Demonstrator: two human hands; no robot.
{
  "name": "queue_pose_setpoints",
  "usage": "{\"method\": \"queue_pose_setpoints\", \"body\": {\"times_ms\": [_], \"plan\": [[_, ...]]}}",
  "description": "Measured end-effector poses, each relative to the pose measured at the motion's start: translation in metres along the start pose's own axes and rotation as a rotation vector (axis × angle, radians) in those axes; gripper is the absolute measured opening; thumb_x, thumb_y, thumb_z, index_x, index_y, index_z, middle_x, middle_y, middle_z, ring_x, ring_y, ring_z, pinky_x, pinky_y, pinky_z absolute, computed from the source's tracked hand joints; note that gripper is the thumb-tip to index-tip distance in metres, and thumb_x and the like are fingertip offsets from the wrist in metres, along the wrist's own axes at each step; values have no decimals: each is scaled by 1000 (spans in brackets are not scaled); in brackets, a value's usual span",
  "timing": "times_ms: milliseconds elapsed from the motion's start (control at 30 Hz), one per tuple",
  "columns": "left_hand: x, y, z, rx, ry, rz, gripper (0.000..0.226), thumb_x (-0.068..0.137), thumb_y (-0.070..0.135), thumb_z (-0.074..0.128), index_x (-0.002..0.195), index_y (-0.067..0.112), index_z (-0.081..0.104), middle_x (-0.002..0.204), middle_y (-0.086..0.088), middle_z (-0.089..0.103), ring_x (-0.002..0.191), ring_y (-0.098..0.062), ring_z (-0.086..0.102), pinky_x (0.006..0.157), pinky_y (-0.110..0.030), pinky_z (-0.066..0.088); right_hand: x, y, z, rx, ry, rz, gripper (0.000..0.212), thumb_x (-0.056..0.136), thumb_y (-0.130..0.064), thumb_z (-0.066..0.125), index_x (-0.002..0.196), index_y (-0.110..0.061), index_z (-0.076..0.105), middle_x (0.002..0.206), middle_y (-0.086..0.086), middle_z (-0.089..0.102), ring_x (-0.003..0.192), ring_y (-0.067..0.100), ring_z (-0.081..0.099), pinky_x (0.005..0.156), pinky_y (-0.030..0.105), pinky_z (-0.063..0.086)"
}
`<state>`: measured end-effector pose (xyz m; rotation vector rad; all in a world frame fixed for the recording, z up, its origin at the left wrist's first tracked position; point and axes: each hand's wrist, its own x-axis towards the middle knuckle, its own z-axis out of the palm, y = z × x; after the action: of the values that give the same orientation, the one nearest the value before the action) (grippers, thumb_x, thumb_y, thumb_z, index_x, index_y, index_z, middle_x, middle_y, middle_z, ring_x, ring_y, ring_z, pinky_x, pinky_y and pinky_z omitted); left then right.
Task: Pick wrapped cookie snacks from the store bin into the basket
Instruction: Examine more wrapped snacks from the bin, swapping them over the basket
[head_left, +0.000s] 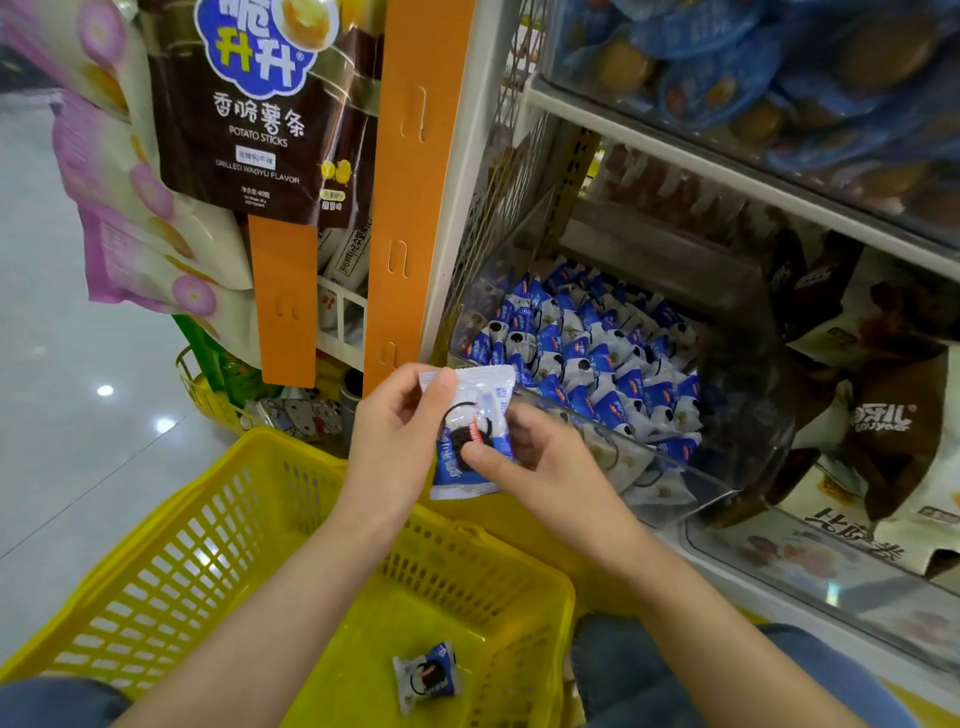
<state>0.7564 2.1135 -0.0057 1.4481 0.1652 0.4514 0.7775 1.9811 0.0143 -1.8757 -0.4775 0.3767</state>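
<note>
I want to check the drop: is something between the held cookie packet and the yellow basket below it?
Nothing visible blocks it. Both hands, left hand and right hand, hold the cookie packet above the open basket.

A blue-and-white wrapped cookie snack (470, 436), printed with a dark sandwich cookie, stands upright above the far rim of a yellow plastic basket (171, 561), pinched at its top corner and its middle. A second wrapped snack (427, 673) of the same kind lies tilted on the basket's slatted floor, alone near the front. Behind, a clear store bin (691, 480) on the shelf holds a dense heap of matching packets (582, 353), its transparent front wall low and angled outward.
</note>
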Motion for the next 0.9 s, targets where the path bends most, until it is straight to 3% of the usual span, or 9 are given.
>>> {"method": "queue_pose_setpoints", "body": {"times_ms": [167, 233, 333, 433, 533, 600, 767, 833, 900], "plan": [[8, 14, 7, 184, -156, 202, 18, 97, 17, 43, 83, 15, 55, 64, 23, 57, 61, 7, 53, 52, -6, 38, -8, -11, -17, -37, 52, -46, 15, 86, -15, 63, 95, -27, 61, 88, -13, 70, 86, 0, 64, 76, 15, 50], [12, 19, 10, 247, -187, 266, 17, 97, 17, 43, 86, 13, 56, 64, 22, 54, 60, 5, 50, 54, -8, 37, -10, -17, -26, -31, 58, -28, 14, 85, -16, 63, 97, -22, 63, 92, -8, 71, 88, 6, 66, 77, 19, 51], [21, 26, 16, 157, -228, 218, 19, 97, 21, 42, 90, 14, 58, 65, 20, 56, 62, 4, 53, 56, -7, 39, -6, -27, -41, 108, 68, 37, 32, 79, -21, 65, 110, -15, 61, 102, -2, 72, 94, 11, 67, 77, 20, 53], [27, 27, 22, 21, -287, 73, 16, 95, 27, 45, 102, 22, 58, 89, 16, 63, 83, 5, 59, 72, -12, 47, 5, -33, -53, 161, 194, 88, 45, 72, -33, 66, 112, -15, 60, 106, 1, 71, 100, 16, 66, 89, 33, 52], [26, 20, 26, 82, -347, 58, 29, 88, 41, 52, 114, 30, 52, 112, 15, 60, 103, 4, 55, 91, -24, 46, 21, -40, -61, 109, 278, 118, 37, 76, -28, 68, 108, -11, 60, 102, 4, 71, 97, 19, 67, 93, 42, 49], [24, 20, 26, -21, -354, -18, 41, 80, 48, 54, 117, 30, 52, 115, 15, 59, 102, 1, 58, 88, -26, 49, 27, -44, -63, 124, 225, 130, 43, 72, -28, 73, 110, -12, 60, 103, 3, 71, 97, 18, 67, 93, 40, 50], [36, 28, 13, -128, -253, 27, 20, 88, 15, 60, 101, 30, 59, 96, 10, 68, 90, 0, 65, 69, -12, 50, 30, -53, -64, 79, 129, 91, 50, 70, -31, 72, 117, -21, 57, 109, -3, 70, 102, 12, 65, 86, 26, 54], [42, 32, 4, -107, -260, 33, 19, 87, 17, 60, 103, 28, 60, 99, 6, 68, 92, -3, 65, 70, -15, 52, 32, -61, -63, 31, 150, 30, 45, 70, -29, 68, 113, -19, 58, 105, -3, 71, 96, 11, 67, 76, 16, 53], [44, 32, -1, -203, -239, -30, 25, 84, 23, 62, 109, 26, 59, 103, 5, 69, 95, -5, 66, 72, -17, 53, 34, -64, -58, 25, 155, 4, 39, 67, -26, 69, 105, -16, 64, 98, -1, 73, 90, 13, 69, 71, 16, 54]]}}
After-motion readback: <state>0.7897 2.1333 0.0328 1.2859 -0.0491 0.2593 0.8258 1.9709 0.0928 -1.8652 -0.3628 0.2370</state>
